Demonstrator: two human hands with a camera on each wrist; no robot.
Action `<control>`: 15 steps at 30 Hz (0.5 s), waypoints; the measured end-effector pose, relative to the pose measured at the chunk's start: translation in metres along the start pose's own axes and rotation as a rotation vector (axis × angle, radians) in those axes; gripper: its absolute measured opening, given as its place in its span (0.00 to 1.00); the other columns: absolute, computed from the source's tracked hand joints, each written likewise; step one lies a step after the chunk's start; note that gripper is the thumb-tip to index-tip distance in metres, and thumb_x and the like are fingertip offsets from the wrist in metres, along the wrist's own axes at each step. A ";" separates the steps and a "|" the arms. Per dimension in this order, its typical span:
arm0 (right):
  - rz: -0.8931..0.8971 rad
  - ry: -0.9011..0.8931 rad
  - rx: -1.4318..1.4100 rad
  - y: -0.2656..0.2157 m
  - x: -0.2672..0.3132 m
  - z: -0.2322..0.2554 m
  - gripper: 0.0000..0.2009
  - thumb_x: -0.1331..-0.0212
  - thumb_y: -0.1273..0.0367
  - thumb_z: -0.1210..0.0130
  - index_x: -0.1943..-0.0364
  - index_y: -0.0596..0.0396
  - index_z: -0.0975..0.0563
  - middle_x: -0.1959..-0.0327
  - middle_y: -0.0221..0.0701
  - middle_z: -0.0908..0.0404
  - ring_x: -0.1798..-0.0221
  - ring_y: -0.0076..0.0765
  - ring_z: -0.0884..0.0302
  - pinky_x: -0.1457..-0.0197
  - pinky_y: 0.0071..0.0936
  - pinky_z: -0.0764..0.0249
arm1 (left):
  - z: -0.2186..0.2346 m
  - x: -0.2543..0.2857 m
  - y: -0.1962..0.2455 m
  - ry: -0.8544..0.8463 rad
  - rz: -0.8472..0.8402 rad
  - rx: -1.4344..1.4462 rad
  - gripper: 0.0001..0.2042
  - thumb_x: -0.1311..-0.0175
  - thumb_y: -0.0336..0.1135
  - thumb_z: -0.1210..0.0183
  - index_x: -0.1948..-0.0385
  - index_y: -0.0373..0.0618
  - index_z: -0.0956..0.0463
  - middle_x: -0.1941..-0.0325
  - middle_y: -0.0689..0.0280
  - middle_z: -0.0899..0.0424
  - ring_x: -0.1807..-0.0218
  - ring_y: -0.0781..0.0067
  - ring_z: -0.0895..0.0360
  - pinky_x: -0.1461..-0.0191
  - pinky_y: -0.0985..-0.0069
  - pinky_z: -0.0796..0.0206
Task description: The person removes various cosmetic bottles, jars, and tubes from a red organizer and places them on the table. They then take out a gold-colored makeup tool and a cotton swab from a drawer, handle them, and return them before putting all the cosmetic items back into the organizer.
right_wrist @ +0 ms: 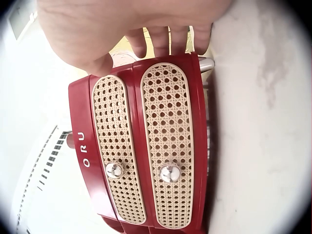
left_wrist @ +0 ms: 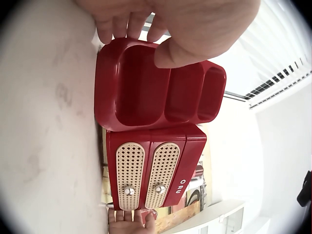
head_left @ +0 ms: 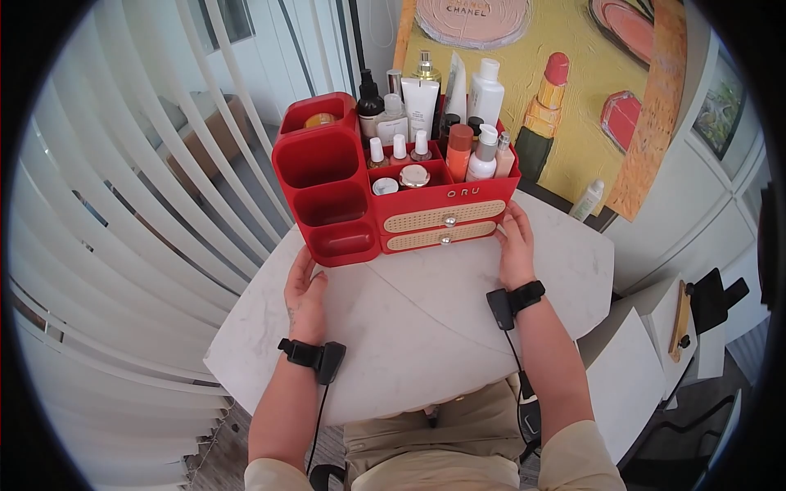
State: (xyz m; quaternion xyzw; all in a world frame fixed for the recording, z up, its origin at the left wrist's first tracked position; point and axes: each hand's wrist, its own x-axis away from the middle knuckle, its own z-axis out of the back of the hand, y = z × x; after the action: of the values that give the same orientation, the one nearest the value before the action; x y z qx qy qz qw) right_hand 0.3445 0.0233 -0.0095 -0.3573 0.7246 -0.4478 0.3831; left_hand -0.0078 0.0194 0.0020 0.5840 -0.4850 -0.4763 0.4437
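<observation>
One bottle (head_left: 587, 201) outside the red organizer (head_left: 416, 202)

Right grip (right_wrist: 129, 27) touches red organizer (right_wrist: 141, 146)

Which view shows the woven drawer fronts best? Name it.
Right wrist: the drawer fronts appear largest, with weave and knobs clear. Head shows both fronts smaller, from above; left wrist shows both, smaller and farther off.
</observation>
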 end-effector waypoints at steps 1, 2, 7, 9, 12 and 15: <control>0.004 0.004 -0.012 0.000 0.000 0.000 0.22 0.29 0.61 0.53 0.35 0.55 0.35 0.38 0.32 0.29 0.36 0.31 0.32 0.34 0.36 0.36 | 0.001 0.000 -0.001 -0.005 -0.004 0.005 0.31 0.40 0.20 0.53 0.30 0.38 0.43 0.30 0.57 0.34 0.27 0.64 0.40 0.28 0.69 0.46; 0.005 0.004 -0.012 0.000 0.000 -0.001 0.22 0.29 0.61 0.53 0.35 0.55 0.35 0.38 0.32 0.29 0.36 0.31 0.32 0.34 0.36 0.36 | 0.000 0.000 0.000 -0.005 -0.004 0.005 0.31 0.40 0.20 0.53 0.30 0.38 0.43 0.30 0.57 0.34 0.27 0.64 0.40 0.28 0.69 0.46; 0.011 0.037 -0.055 -0.003 0.002 -0.004 0.24 0.29 0.64 0.54 0.33 0.59 0.38 0.38 0.36 0.28 0.38 0.31 0.32 0.34 0.30 0.36 | -0.003 0.001 0.001 0.055 -0.003 0.067 0.32 0.40 0.20 0.53 0.30 0.38 0.46 0.30 0.57 0.35 0.27 0.63 0.40 0.28 0.68 0.46; 0.016 0.021 -0.035 -0.002 0.001 -0.003 0.22 0.29 0.62 0.54 0.35 0.57 0.35 0.39 0.35 0.27 0.38 0.31 0.31 0.36 0.32 0.35 | 0.000 -0.001 -0.002 0.035 0.005 0.043 0.31 0.40 0.20 0.53 0.30 0.37 0.45 0.30 0.57 0.35 0.27 0.63 0.40 0.27 0.69 0.46; 0.002 -0.001 -0.007 -0.001 0.001 0.001 0.20 0.29 0.61 0.53 0.38 0.57 0.31 0.41 0.33 0.26 0.40 0.30 0.30 0.38 0.34 0.33 | -0.001 0.000 0.002 0.000 0.012 0.002 0.31 0.40 0.21 0.53 0.31 0.37 0.43 0.29 0.57 0.35 0.27 0.64 0.40 0.27 0.69 0.46; -0.017 -0.001 0.004 -0.001 0.002 0.001 0.20 0.28 0.61 0.53 0.40 0.58 0.29 0.43 0.32 0.24 0.42 0.29 0.29 0.39 0.33 0.33 | -0.002 0.001 0.004 -0.009 0.010 -0.016 0.30 0.40 0.21 0.54 0.31 0.36 0.42 0.29 0.57 0.35 0.27 0.64 0.41 0.27 0.69 0.47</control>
State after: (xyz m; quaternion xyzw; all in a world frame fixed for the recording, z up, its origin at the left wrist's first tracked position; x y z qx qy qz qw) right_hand 0.3447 0.0212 -0.0089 -0.3629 0.7205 -0.4522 0.3804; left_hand -0.0065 0.0181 0.0059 0.5760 -0.4861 -0.4805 0.4484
